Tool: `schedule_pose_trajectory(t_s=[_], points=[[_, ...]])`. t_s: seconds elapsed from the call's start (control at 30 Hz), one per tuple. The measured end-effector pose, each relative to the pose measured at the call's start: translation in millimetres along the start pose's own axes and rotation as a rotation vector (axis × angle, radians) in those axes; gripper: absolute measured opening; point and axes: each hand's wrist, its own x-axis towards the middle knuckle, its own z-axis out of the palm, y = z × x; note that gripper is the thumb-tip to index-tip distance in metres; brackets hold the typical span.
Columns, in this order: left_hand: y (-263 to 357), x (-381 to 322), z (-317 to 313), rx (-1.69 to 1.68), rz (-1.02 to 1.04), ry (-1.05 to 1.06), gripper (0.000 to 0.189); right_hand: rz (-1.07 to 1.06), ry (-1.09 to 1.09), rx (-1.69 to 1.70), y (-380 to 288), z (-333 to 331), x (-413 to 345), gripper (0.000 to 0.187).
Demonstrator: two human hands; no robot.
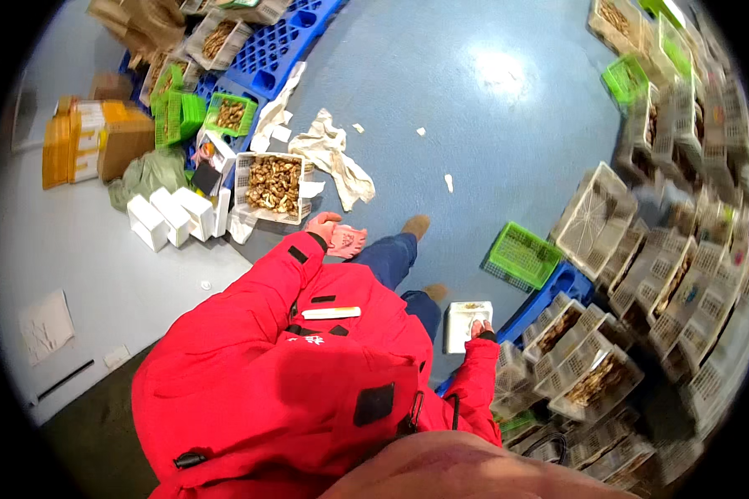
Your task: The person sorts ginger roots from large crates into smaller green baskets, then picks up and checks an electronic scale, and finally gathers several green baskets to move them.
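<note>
My left hand [324, 227], bare below a red jacket sleeve, is curled at a pink glove [348, 242] with dark print, which hangs from it. Just beyond that hand stands a white plastic crate [240, 198] of brown mushrooms [273, 184]. Low on the right, my right hand [482, 328] grips the side of a small white foam box [459, 334], its fingertips at the inner wall. Something brownish shows along the box's far edge, too small to name.
Blue plastic pallets [274, 47] carry crates at upper left, near white foam boxes [178, 215] and cardboard boxes [125, 140]. Off-white cloths [334, 156] lie on the blue floor [424, 75]. Stacked crates [674, 268] line the right, with a green basket [524, 254] before them.
</note>
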Motion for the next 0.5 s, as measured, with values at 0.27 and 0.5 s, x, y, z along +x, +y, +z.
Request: schedule_pose_trajectory(t_s=[0.27, 0.5], points=[[29, 67, -84, -0.631, 0.047, 0.057, 0.023, -0.151, -0.11, -0.65, -55, 322, -105, 0.023], [135, 178, -153, -0.726, -0.05, 0.395, 0.022, -0.105, -0.312, -0.741, -101, 640, -118, 0.018]])
